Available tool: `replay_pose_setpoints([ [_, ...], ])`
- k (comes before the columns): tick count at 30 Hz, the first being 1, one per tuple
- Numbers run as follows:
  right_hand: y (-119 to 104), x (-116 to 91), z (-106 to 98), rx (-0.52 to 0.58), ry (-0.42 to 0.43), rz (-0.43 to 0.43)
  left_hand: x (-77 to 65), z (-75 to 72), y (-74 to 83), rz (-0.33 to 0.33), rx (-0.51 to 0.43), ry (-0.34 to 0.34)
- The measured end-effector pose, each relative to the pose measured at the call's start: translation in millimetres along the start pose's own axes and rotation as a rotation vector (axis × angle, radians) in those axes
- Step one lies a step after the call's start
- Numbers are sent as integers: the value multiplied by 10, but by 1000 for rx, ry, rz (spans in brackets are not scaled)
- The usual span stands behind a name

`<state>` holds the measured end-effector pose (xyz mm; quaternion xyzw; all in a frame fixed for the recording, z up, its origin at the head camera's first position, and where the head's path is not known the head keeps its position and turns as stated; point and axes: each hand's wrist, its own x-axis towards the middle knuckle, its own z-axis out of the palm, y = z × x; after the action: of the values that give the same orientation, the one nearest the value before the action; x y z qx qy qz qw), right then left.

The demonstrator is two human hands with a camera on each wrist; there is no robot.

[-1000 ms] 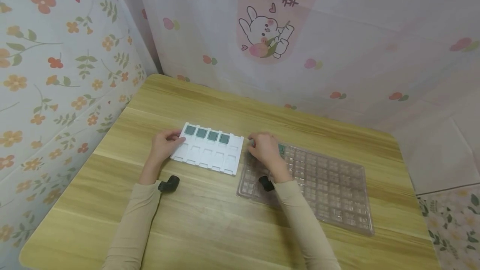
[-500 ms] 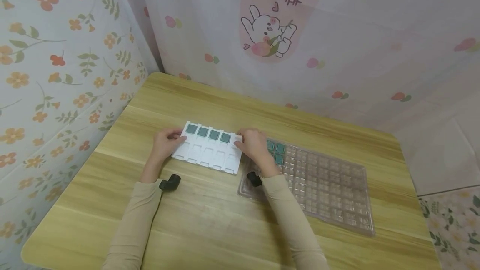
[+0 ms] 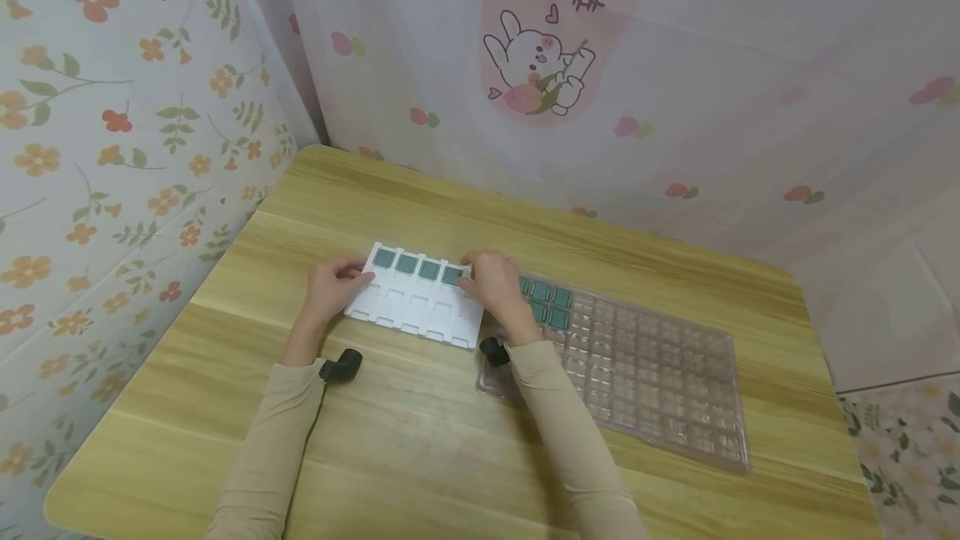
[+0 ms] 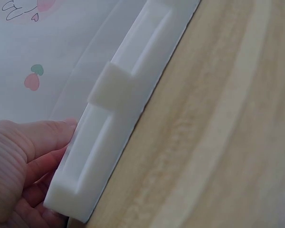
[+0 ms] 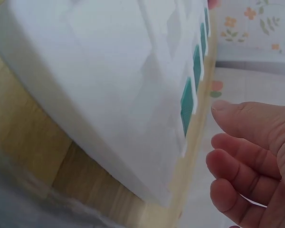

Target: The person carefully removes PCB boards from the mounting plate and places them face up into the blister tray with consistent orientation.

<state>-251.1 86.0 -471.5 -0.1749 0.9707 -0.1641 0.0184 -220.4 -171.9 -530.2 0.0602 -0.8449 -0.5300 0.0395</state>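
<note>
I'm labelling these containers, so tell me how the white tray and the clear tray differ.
The white tray is opaque, the clear tray see-through. The white tray is smaller than the clear tray. The left hand grips the white tray, not the clear tray. Green squares line the white tray's far row but cluster near the clear tray's corner. Both trays hold green squares.

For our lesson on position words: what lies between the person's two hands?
In the head view, most of the white tray lies between the left hand and right hand, with four green squares visible in its far row.
</note>
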Motion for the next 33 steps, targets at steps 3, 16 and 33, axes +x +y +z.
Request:
replay_pose_setpoints([
  [3, -13, 15, 20, 5, 0, 12, 4, 3, -6, 1, -1, -4],
  [16, -46, 56, 113, -41, -41, 31, 5, -1, -7, -1, -18, -1],
  [33, -70, 47, 158, -52, -40, 36, 4, -1, -10, 11, -19, 11],
])
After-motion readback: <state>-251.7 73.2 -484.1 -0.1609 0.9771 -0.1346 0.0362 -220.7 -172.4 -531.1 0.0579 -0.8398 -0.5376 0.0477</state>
